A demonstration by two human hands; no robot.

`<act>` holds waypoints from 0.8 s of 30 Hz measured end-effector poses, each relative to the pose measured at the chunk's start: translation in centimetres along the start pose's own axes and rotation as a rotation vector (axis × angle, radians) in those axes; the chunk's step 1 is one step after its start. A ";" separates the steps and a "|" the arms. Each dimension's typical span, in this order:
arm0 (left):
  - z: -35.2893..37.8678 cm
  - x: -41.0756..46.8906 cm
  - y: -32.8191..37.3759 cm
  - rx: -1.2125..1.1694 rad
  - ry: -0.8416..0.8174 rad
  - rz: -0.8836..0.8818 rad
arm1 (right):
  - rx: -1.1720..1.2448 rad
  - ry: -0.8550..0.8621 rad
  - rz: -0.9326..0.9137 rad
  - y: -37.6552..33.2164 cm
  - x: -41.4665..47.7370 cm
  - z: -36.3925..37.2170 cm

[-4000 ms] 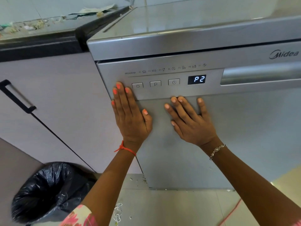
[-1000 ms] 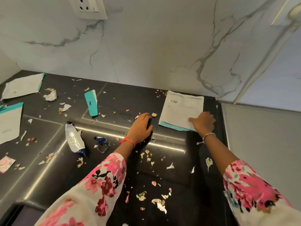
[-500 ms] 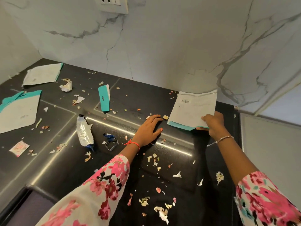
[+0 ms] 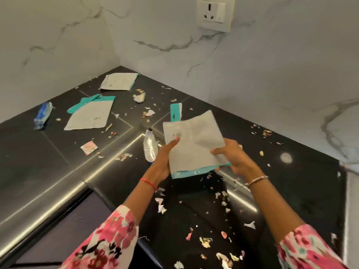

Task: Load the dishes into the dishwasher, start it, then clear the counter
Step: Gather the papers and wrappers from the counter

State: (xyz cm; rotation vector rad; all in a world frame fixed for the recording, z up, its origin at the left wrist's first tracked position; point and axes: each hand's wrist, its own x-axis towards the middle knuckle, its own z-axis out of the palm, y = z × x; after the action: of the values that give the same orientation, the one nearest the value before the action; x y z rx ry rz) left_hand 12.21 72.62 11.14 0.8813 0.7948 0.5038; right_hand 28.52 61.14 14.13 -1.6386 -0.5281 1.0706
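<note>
Both hands hold a grey pouch with a teal edge (image 4: 194, 144) lifted above the black counter (image 4: 58, 152). My left hand (image 4: 164, 160) grips its left side from below, a fingertip on its face. My right hand (image 4: 231, 158) pinches its right lower edge. Two more grey-and-teal pouches lie flat on the counter, one at mid left (image 4: 89, 116) and one in the far corner (image 4: 118, 81). A teal strip (image 4: 175, 111) lies just beyond the held pouch.
A crumpled silver wrapper (image 4: 149, 147) lies left of my left hand, a blue wrapper (image 4: 42, 115) at far left, a small pink packet (image 4: 89, 147) between. Several paper scraps litter the counter. Marble walls meet in a corner; a wall socket (image 4: 213, 13) sits above.
The dishwasher is out of view. My right hand lifted the pouch off the counter, my left hand left the counter and took its other side, and my view swung to the left.
</note>
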 end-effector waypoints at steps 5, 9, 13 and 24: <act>-9.6 -2.5 1.9 0.056 0.243 0.079 | -0.189 -0.192 0.009 -0.3 1.5 8.4; -17.1 -4.0 3.9 0.032 0.386 0.118 | -0.394 -0.052 -0.077 -0.2 3.7 14.0; -22.6 -4.3 5.5 0.018 0.477 0.108 | -0.740 0.080 -0.173 0.9 5.2 18.2; -25.9 -3.1 7.1 -0.032 0.371 0.043 | -0.600 0.250 -0.351 -0.7 5.8 25.1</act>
State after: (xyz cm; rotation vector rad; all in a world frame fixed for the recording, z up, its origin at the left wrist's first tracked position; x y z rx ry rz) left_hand -10.54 86.96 8.23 0.7866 1.1035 0.7284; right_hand 10.30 79.15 11.59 -2.0576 -0.9903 0.4527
